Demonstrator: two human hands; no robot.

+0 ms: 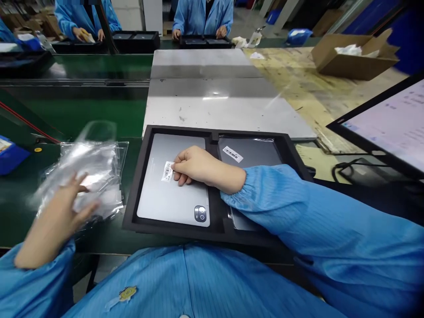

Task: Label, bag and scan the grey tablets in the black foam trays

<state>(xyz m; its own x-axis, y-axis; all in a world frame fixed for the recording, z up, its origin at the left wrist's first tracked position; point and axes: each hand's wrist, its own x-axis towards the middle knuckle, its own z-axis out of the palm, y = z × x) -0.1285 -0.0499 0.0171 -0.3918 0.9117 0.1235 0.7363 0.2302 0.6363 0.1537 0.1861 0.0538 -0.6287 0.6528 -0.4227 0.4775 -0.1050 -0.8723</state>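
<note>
My right hand (195, 165) is over a silver tablet (155, 190), pinching the edge of a small white barcode label (168, 172). Whether that label sticks to the tablet's back, I cannot tell. The tablet lies camera side up in the left recess of a black foam tray (132, 212). In the right recess, partly under my sleeve, is a second tablet (258, 152) in clear wrap with another barcode label (232, 154). My left hand (68, 205), blurred, has its fingers apart over a pile of clear plastic bags (106, 176) on the green bench.
A white board (212, 104) lies beyond the tray. At right are a monitor (391, 119), dark cables and an open cardboard box (354, 57). A blue box (11, 154) sits at far left. Across the bench, people in blue coats handle black trays (205, 42).
</note>
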